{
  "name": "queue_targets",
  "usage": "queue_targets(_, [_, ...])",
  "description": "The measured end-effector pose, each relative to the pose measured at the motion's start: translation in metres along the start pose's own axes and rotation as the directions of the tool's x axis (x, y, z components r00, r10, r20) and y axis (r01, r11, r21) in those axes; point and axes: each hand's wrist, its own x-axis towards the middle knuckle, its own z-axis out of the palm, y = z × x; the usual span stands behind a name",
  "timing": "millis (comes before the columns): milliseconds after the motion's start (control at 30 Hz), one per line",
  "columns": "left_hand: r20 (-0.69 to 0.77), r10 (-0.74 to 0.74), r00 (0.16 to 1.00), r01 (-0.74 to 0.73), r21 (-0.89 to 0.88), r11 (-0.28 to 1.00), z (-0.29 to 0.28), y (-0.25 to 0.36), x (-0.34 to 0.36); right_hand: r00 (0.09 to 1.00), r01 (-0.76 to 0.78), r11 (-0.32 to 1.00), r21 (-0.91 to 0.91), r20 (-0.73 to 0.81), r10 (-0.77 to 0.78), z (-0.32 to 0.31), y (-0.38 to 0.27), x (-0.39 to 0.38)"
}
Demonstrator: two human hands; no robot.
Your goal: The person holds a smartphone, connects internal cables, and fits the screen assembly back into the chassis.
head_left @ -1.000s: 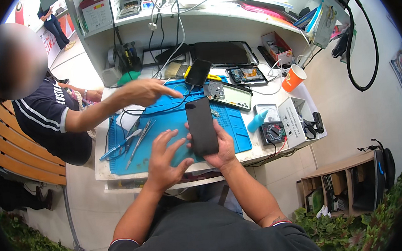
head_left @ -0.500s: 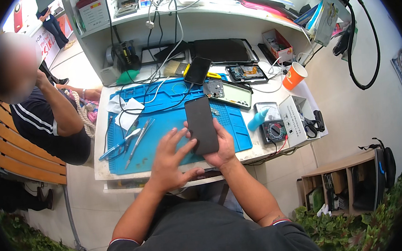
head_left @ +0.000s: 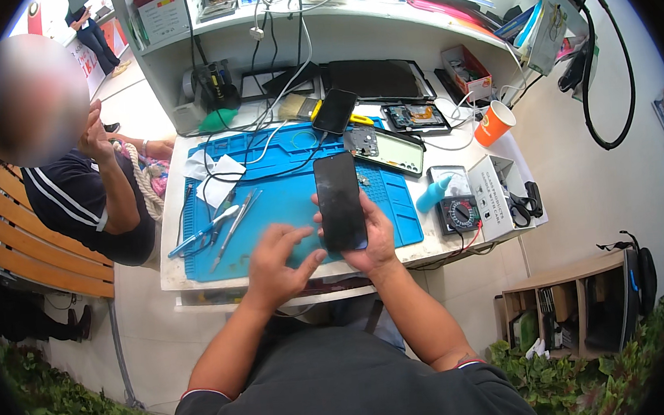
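The smartphone [head_left: 340,203] had a glossy, smudged, glass-like screen. The repair mat [head_left: 288,199] looked like matt rubber, ridged at its edges; the tweezers [head_left: 234,231], shiny metal; the folded sheet [head_left: 222,182], matt paper. The drinking cup [head_left: 495,124] looked like smooth paper, the squeeze bottle [head_left: 434,193] plastic, the shelf cabinet [head_left: 567,268] dull-finished wood

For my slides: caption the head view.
Right hand holds a dark phone above a blue mat, left hand close by.

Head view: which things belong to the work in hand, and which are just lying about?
Belongs, it seems:
black phone, in the right hand; left hand beside it
blue mat, perhaps

Apparently lying about, untouched:
orange cup
brush
multimeter
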Motion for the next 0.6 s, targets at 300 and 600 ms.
queue_targets(300, [-0.003,0.031,1.000,-0.031,-0.034,0.999,-0.0032,0.0010,-0.0007,1.000,-0.007,1.000,0.020,-0.003,0.007,0.0076,0.0025,-0.0010])
queue_targets(600, [-0.023,0.051,0.998,-0.051,-0.038,0.998,-0.0090,0.0028,-0.0011,0.998,-0.002,1.000,-0.025,-0.060,0.000,0.0108,0.0060,0.0003])
